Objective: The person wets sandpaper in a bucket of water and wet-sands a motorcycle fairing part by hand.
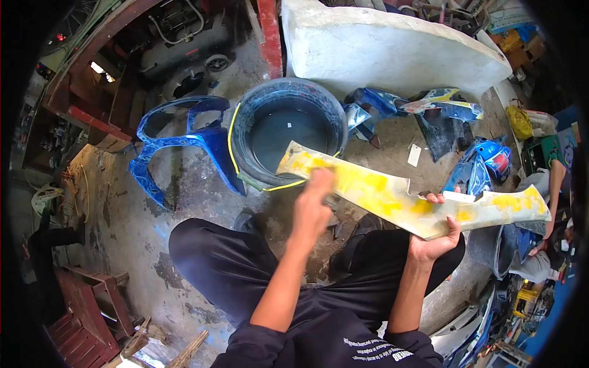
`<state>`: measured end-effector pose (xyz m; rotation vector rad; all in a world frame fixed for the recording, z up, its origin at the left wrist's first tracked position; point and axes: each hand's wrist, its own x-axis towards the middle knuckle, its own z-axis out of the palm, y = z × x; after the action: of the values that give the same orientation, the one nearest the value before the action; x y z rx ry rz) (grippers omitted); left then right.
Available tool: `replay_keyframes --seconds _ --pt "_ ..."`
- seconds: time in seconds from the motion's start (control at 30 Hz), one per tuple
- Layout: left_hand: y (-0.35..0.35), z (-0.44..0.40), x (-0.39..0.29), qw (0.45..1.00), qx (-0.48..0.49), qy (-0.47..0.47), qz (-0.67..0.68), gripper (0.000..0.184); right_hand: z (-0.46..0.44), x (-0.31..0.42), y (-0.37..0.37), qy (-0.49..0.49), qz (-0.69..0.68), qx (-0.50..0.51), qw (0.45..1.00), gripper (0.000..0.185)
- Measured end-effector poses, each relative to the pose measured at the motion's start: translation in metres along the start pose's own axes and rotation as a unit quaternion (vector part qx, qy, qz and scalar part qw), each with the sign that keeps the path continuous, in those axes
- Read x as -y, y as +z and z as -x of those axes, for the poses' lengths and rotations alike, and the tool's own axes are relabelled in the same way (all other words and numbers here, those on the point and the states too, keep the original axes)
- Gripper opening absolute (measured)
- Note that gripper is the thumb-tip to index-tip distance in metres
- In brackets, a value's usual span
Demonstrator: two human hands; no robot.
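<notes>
A long cream body panel (392, 199) with yellow patches lies slantwise in front of me, its left end over the rim of a black bucket (242, 156) of dark water. My right hand (434, 240) grips its lower edge from below, thumb on the near face and fingertips over the far edge. On the panel's left part rests my left hand (313, 205), closed and slightly blurred; what is under its fingers, if anything, is hidden. A yellow-green band (233, 138) loops around the bucket.
Left of the bucket stands a blue fairing frame (211, 141). Blue fairing pieces (478, 165) and a white tag (414, 154) lie to the right. A big white panel (392, 46) leans behind. Another person's arm (555, 190) shows at far right, near a dark bucket (491, 248).
</notes>
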<state>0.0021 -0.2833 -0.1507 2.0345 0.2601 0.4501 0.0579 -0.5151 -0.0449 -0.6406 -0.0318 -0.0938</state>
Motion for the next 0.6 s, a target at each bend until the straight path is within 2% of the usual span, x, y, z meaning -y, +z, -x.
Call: replay_keyframes --seconds 0.03,0.17,0.23,0.33,0.37,0.47,0.57,0.6 --pt "-0.001 -0.007 0.004 0.998 -0.037 -0.042 -0.020 0.074 0.000 0.001 -0.001 -0.003 0.001 -0.007 1.000 0.083" --pt "0.003 0.013 -0.044 0.987 0.096 0.111 0.059 0.071 0.001 -0.002 0.000 -0.003 0.002 -0.016 1.000 0.082" --pt "0.004 0.014 -0.044 0.983 0.110 0.119 0.085 0.074 0.000 0.000 0.000 -0.002 -0.001 -0.015 1.000 0.081" --pt "0.007 0.000 -0.016 0.996 -0.081 -0.030 -0.017 0.064 0.000 -0.002 0.001 -0.002 -0.007 -0.017 1.000 0.081" --pt "0.012 0.003 -0.016 0.996 -0.082 -0.030 -0.015 0.064 -0.001 0.000 0.001 -0.003 -0.006 -0.015 1.000 0.081" --pt "0.012 0.018 -0.049 0.991 0.052 0.119 0.037 0.058 0.003 -0.002 0.002 -0.006 -0.004 -0.013 1.000 0.081" --pt "0.010 0.016 -0.042 0.992 0.031 0.117 0.031 0.058 0.001 -0.002 0.005 0.000 -0.015 -0.011 1.000 0.081" --pt "0.009 0.008 -0.037 0.999 -0.008 0.052 0.006 0.061 0.002 -0.005 0.005 -0.001 -0.011 -0.015 1.000 0.081"
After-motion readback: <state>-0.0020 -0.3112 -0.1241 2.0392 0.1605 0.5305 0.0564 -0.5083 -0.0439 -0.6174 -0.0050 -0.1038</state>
